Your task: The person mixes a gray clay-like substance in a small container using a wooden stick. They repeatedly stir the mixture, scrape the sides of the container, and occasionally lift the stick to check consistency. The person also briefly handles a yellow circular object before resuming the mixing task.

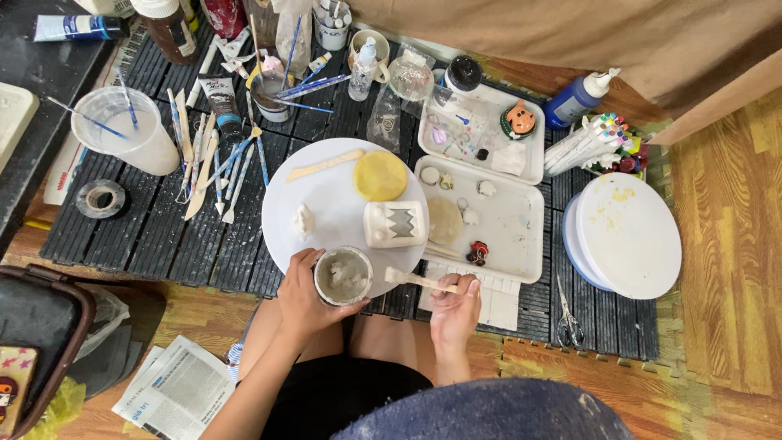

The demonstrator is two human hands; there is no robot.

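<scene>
Slip cup in one hand, brush in the other, over the near edge of the work board

The left hand [303, 295] wraps its fingers around a small cup of grey slip [343, 275] held at the near rim of the round white board [326, 195]; the right hand [453, 305] pinches a flat wooden-handled brush [415, 280], bristles pointing left toward the cup. Just beyond, on the board, stands a pale clay box with a zigzag cut-out [395, 223], with a small clay figure [304, 220] to its left and a yellow sponge [380, 175] farther off. The cup hangs partly past the board's edge above the person's lap, so a tilted grip could likely spill slip there. An overloaded brush might drip on the clay box, and a careless sweep could knock the soft figure.
</scene>
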